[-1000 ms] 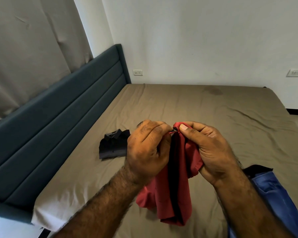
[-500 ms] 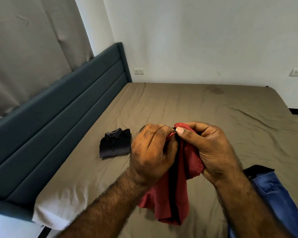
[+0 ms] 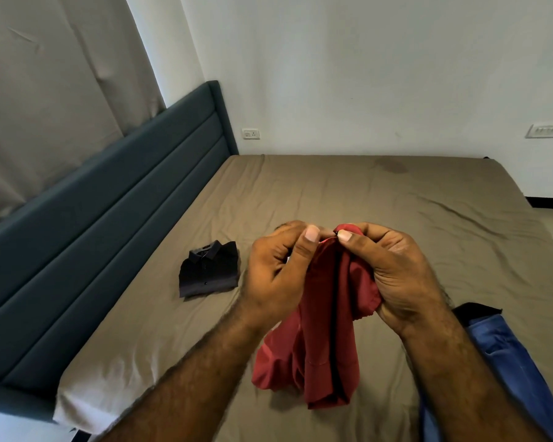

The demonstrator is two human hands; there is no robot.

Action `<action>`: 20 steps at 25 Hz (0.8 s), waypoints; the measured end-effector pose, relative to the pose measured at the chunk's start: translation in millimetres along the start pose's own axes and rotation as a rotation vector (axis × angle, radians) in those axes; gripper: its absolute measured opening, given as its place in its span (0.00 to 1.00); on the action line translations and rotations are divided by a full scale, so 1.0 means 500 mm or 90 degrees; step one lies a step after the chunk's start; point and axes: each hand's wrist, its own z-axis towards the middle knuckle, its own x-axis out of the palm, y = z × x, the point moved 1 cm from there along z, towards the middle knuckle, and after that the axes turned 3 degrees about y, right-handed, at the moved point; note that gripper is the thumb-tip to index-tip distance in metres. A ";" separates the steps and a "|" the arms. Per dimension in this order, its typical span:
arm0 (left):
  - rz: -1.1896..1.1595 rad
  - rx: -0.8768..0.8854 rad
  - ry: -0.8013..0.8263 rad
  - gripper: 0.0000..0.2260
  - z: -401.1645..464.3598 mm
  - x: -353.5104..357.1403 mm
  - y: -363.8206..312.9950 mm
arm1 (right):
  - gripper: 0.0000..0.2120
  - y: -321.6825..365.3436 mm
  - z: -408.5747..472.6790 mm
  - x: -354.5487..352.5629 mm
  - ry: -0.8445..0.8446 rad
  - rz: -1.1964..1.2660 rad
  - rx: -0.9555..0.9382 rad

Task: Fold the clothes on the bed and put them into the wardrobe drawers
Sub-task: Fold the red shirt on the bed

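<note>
A red garment point(image 3: 326, 346) with a dark stripe down its length hangs above the bed point(image 3: 396, 199), its lower end touching the brown sheet. My left hand point(image 3: 278, 275) and my right hand point(image 3: 396, 275) both pinch its top edge between thumb and fingers, close together. A folded black shirt point(image 3: 209, 269) lies flat on the sheet to the left of my hands. A blue garment point(image 3: 517, 371) lies at the bed's near right, partly hidden by my right forearm. No wardrobe is in view.
A teal padded headboard point(image 3: 109, 218) runs along the left, with a grey curtain point(image 3: 45, 90) behind it. A white wall with sockets point(image 3: 251, 134) stands beyond the bed. A dark stain point(image 3: 393, 165) marks the far sheet.
My left hand has turned so its thumb now faces me, and both hands have shifted their pinch on the red garment's top edge. The garment's lower end hangs slightly differently.
</note>
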 end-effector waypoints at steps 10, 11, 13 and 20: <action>-0.058 -0.087 0.037 0.11 0.021 0.041 -0.017 | 0.07 0.032 -0.033 -0.029 0.058 -0.086 -0.107; -0.044 -0.068 0.052 0.10 0.020 0.045 -0.018 | 0.07 0.039 -0.037 -0.030 0.056 -0.113 -0.135; -0.023 -0.053 0.028 0.07 0.014 0.053 -0.030 | 0.06 0.056 -0.048 -0.030 0.042 -0.217 -0.204; 0.155 0.102 -0.050 0.04 -0.011 0.052 -0.067 | 0.04 0.082 -0.067 -0.030 -0.008 -0.552 -0.397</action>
